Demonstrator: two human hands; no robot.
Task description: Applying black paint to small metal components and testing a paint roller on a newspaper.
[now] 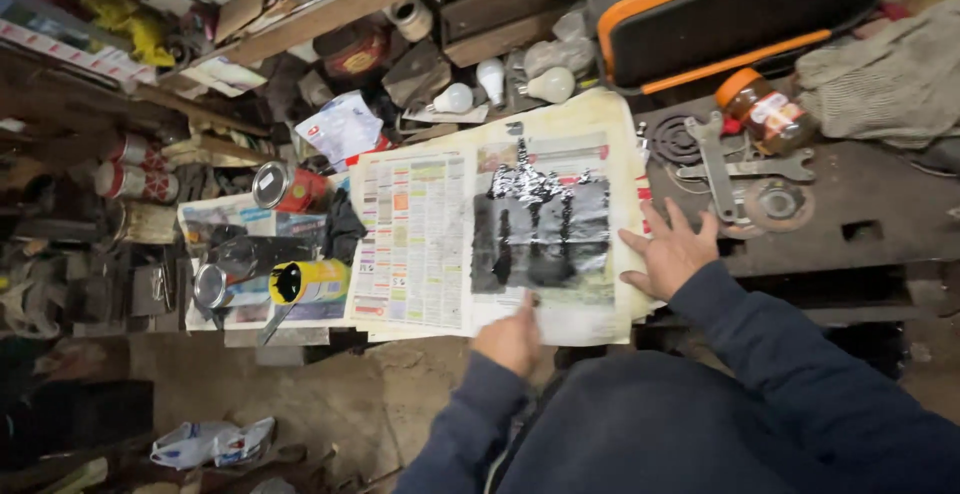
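Observation:
An open newspaper [420, 244] lies spread on the workbench, its right page covered by a wet black painted patch [540, 229]. My right hand [672, 252] rests flat with fingers spread on the paper's right edge. My left hand [512, 339] is at the paper's near edge below the black patch, fingers curled, one finger or a thin dark thing pointing up at the paint; I cannot tell which.
Several paint cans lie left of the paper, among them a yellow one [310, 281] and a red one [290, 186]. Light bulbs [550, 82], a brown jar [768, 112], metal wrenches [715, 164] and a black-and-orange case [720, 14] sit behind. A plastic bag [210, 442] lies on the floor.

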